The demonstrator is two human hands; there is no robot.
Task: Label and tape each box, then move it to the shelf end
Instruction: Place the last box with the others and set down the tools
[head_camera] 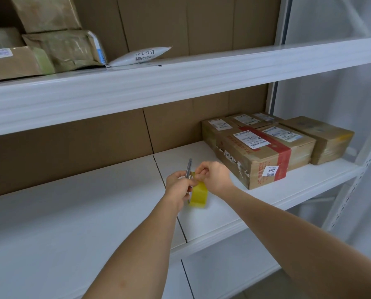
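White middle shelf [93, 212] before me: my left hand [178, 186] grips a pen [188, 168] and the yellow tape roll [199, 196], my right hand [214, 175] pinches its loose end; boxes [264, 152] sit at the shelf's right end.

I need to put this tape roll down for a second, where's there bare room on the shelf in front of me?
The middle shelf is bare to the left of the hands, back to the cardboard backing. A narrower strip lies between the right hand and the box labelled 3011. The right end is crowded with boxes.
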